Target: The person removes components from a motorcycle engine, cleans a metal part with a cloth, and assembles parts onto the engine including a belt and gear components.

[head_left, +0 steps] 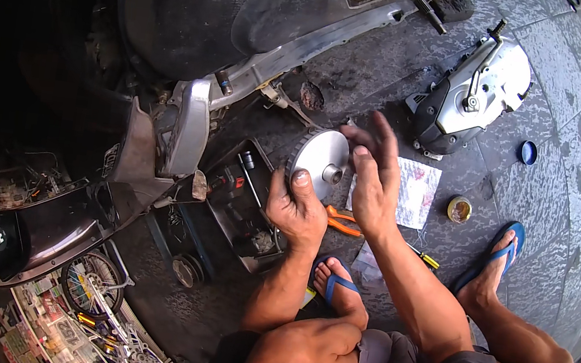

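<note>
A shiny metal pulley disc (pixel 320 157) with a hub at its centre and a finned rim is held up in front of the scooter. My left hand (pixel 298 208) grips its lower edge, with the thumb on the smooth face. Just to the right of the disc, my right hand (pixel 376 182) is raised with its fingers apart and holding nothing. Its fingertips are blurred by motion. Orange-handled pliers (pixel 343 221) lie on the floor below the hands. A white cloth with smudges (pixel 411 192) is spread beneath and beyond my right hand.
The scooter's body (pixel 203 13) fills the upper left. A silver engine cover (pixel 478 89) lies at the far right. Near my right foot stand an opened small tin (pixel 459 210) and a blue lid (pixel 528 152). A black tool tray (pixel 226 217) sits left of my left hand.
</note>
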`<state>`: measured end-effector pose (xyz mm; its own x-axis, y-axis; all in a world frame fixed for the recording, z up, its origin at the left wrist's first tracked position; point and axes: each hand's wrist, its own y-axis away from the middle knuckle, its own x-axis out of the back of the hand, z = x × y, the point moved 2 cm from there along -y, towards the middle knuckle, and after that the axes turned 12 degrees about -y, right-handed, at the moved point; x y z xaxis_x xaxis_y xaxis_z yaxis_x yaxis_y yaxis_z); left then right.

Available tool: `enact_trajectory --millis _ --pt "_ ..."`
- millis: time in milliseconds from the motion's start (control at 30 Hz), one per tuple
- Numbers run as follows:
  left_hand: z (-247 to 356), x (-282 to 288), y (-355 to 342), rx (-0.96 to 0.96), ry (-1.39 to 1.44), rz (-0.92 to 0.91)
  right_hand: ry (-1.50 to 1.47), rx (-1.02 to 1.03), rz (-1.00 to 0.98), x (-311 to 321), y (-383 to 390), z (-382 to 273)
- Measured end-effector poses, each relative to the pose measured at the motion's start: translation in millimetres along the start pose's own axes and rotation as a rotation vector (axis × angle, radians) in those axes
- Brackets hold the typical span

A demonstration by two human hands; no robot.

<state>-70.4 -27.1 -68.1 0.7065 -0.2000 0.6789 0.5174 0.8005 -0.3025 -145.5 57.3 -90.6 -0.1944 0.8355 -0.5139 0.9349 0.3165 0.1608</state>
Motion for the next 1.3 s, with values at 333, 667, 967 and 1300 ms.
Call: enact_trajectory --millis 333,667,967,1300 --pt "-6.6 -0.5 -4.9 -0.149 -0.037 0.012 0.489 0.563 -0.358 7.4 17.5 -16.8" --pt "-29.3 -8.3 1.6 -0.15 -0.122 0.141 0.18 -0.163 0.011 -14.2 13.2 -23.4" --pt "-43.2 -9.9 -9.3 -0.272 -0.13 0.204 -0.303 -0.869 0.084 -10.5 -11.6 -16.0" --pt "-23.3 0.4 -57.2 0.325 0.334 0.041 -0.118 -0.413 0.137 -65.0 -55.0 40.7"
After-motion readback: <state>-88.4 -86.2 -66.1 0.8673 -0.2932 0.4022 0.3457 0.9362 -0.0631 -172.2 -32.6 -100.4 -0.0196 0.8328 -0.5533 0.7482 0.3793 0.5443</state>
